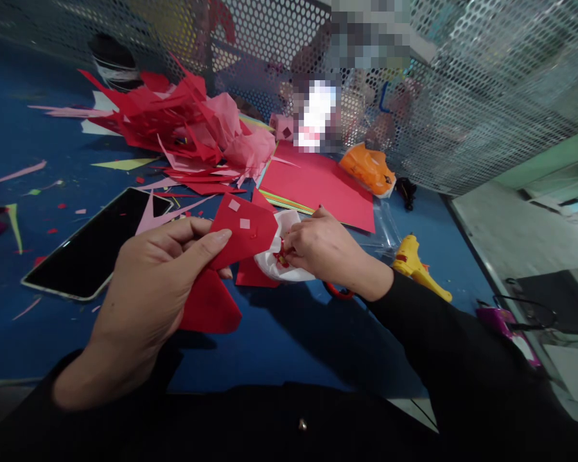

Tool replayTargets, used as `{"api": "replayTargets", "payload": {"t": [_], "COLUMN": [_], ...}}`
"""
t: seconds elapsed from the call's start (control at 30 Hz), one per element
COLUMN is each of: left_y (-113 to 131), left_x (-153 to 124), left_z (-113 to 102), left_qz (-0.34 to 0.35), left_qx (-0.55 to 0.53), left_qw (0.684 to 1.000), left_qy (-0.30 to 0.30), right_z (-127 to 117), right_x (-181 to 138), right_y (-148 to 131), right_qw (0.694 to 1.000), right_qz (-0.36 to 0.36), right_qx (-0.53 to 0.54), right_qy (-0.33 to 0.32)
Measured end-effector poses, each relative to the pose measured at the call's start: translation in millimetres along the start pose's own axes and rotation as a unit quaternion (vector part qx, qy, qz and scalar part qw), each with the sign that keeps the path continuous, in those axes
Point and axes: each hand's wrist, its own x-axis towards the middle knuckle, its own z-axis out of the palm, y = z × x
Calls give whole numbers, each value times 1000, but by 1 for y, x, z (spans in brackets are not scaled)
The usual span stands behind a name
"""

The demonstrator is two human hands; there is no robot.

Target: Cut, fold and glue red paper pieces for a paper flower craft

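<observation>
My left hand [161,273] pinches a folded red paper piece [250,247] between thumb and fingers. Two small pale pink squares sit on its face. A second red flap [212,305] hangs below the same hand. My right hand [320,244] dips its closed fingers into a crumpled white wrapper [293,274] holding small red and yellowish bits [282,255]. What the fingertips hold, if anything, is hidden. Another red paper piece [250,274] lies partly under the wrapper. The red handle of a tool [338,292] shows beneath my right wrist.
A phone [96,244] lies at left among paper scraps. Red and pink offcuts [173,119] are heaped behind it. Stacked coloured sheets [322,183], an orange packet [368,169] and a yellow glue gun [417,266] lie toward the right. A perforated metal screen [264,38] borders the back.
</observation>
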Motion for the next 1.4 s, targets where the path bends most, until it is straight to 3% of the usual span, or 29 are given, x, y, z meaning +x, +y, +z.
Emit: {"api": "replayTargets", "payload": {"t": [0.73,0.93,1.07,1.23,1.4], "left_y": [-3,-4,-4,-4,0], "left_x": [2,3,6,8,7], "left_z": [-2,-1,-2,-2,4], "left_qz": [9,0,5,-12,28], "left_qx": [2,-7,-21,11,54], "left_qw": [1000,999,999,998,991], "left_qy": [-21,-36,-49,-68,-118], "right_z": [2,2,-6,-11,-8], "right_x": [-2,-6,-14,-31,-52], "right_y": [0,4,7,3,-8], "right_qw": [1000,993,969,902,850], "right_qz": [18,31,72,99,113], "right_qx": [18,64,171,346,438], "right_qy": [10,92,162,238,271]}}
